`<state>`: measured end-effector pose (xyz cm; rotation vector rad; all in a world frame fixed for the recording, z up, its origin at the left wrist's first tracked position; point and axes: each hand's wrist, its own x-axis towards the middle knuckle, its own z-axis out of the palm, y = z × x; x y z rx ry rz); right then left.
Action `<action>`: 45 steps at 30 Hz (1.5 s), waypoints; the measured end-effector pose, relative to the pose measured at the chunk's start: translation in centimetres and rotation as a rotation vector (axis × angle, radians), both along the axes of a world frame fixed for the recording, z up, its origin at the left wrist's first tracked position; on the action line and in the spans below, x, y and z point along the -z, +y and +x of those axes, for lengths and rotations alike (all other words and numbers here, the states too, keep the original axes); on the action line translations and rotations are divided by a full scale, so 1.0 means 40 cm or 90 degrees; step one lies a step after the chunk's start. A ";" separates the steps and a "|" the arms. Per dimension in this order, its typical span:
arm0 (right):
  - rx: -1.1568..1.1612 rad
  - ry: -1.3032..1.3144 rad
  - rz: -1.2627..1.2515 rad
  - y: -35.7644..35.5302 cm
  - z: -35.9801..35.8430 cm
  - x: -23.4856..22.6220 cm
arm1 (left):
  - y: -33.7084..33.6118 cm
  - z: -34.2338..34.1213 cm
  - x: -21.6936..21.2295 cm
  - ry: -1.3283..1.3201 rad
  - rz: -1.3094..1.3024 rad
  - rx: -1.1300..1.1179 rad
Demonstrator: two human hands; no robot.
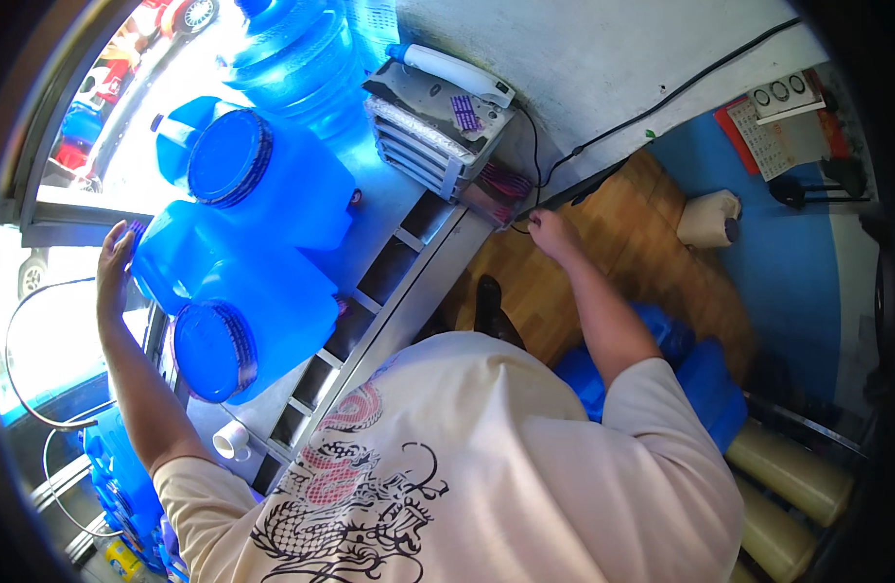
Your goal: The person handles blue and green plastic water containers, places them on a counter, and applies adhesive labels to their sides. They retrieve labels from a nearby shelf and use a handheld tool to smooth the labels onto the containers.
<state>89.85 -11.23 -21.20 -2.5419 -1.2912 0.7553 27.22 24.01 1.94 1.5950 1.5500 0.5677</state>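
Note:
My left hand (115, 264) reaches past the far-left side of a blue water container (282, 301) lying on its side on the metal counter. Its fingers are closed at a small purple printed piece (137, 229) beside the container. The container's round blue lid (212, 352) faces me. Behind it is a second blue container (307, 189) with a similar lid (230, 157). My right hand (554, 235) hangs over the floor by the counter's right edge. Its fingers are curled together next to a thin black cable (537, 175); what they hold, if anything, is hidden.
A large clear blue bottle (297, 68) stands at the back. Beside it, a slatted metal box (433, 121) carries a white handheld device (457, 76). A white cup (232, 440) lies near the counter's front. More blue containers (700, 389) stand at my right, above cream-coloured cylinders (792, 471).

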 end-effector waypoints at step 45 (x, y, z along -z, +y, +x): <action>0.142 0.172 -0.138 -0.896 0.588 0.181 | -0.692 1.513 0.593 0.083 -0.333 0.686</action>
